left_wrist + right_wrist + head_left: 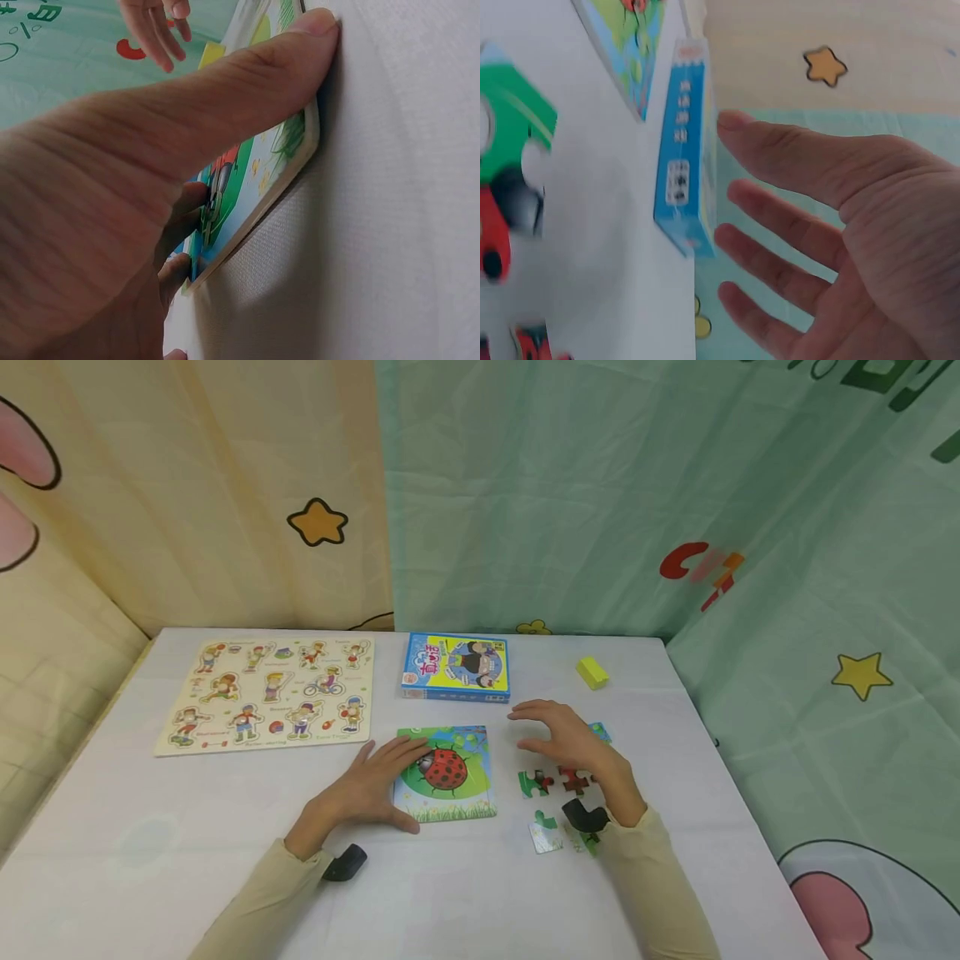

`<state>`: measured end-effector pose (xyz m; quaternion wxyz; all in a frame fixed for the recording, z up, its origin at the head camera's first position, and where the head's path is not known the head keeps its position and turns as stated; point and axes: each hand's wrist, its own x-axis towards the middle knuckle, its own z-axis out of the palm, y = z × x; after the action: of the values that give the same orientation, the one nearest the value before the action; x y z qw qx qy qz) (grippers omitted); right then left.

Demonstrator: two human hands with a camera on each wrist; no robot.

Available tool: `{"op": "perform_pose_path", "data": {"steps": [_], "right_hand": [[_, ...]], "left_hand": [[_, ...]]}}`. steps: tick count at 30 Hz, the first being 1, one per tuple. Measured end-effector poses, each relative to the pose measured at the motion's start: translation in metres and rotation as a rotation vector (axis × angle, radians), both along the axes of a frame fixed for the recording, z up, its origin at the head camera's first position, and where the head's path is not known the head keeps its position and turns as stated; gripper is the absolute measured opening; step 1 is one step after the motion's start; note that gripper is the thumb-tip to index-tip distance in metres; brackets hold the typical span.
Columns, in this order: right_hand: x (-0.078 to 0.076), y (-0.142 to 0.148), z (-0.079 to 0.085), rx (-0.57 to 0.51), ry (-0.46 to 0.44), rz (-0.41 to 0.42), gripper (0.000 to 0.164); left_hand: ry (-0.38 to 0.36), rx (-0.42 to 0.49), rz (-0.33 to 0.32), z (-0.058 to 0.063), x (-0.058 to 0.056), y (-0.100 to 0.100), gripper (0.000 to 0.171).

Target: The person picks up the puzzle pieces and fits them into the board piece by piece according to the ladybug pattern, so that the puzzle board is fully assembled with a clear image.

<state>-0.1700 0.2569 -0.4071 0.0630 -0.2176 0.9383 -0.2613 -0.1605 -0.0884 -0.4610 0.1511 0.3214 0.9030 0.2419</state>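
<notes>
A square ladybug puzzle board [468,793] lies flat in front of me in the head view. My left hand [367,789] rests at its left side, fingers extended over the upper left part and thumb near the lower left corner. In the left wrist view the thumb [247,82] crosses above the board's grassy edge [289,142]. My right hand [558,739] hovers in the air to the right of the board, fingers spread and slightly bent around nothing. Below and beside it lie loose jigsaw pieces, among them a green one [534,783], a red one [574,780] and a pale one [546,835].
Behind the board lies a blue and yellow box [456,668] with cartoon figures. At the back left is a large cream board [255,693] with sports figures. A small yellow block [592,673] sits at the back right. Printed curtains [525,510] hang behind the white table [435,902].
</notes>
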Motion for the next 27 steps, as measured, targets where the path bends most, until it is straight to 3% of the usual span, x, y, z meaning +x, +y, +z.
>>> {"op": "perform_pose_path", "data": {"steps": [9,20,27], "right_hand": [[0.002,0.051,-0.005,-0.050,-0.026,-0.170,0.051],[0.008,0.108,-0.018,-0.129,-0.088,-0.244,0.052],[0.015,0.134,-0.028,-0.163,-0.123,-0.241,0.052]], "left_hand": [[0.000,0.004,-0.003,0.000,-0.001,0.000,0.114],[-0.017,0.019,-0.001,0.000,0.000,-0.001,0.114],[-0.020,0.024,-0.003,-0.002,-0.001,-0.001,0.113]]}}
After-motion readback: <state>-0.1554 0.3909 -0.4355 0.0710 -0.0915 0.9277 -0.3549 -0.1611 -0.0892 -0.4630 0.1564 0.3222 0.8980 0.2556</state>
